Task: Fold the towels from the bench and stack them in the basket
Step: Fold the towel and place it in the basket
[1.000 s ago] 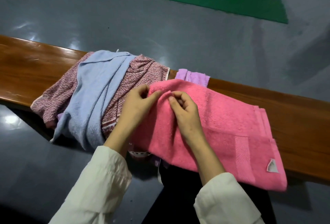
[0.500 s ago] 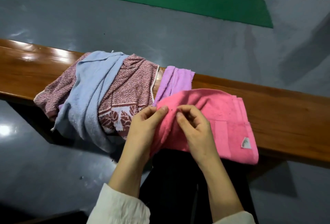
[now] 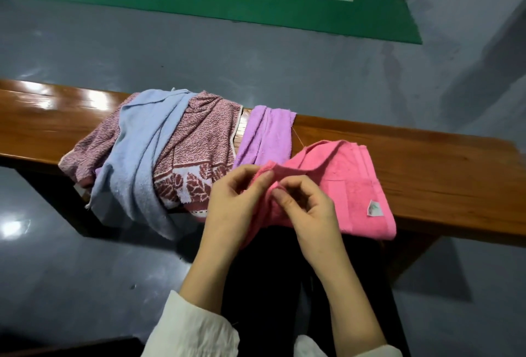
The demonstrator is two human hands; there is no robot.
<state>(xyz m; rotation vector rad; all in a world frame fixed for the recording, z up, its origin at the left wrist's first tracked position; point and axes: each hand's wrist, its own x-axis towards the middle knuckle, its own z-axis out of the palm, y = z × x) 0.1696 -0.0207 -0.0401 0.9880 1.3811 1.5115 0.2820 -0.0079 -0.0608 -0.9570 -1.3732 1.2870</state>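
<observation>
We pinch a corner of the pink terry towel with left hand and right hand, fingers and thumbs closed on cloth. It lies on the glossy wooden bench, overhanging the near edge. A loose pinch could let it slide off. The small white label is too small to read.

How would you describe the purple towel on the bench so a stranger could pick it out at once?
Start at the long wooden bench. The purple towel lies across it between the patterned maroon towel and the pink towel. It alone is plain lilac.
</observation>
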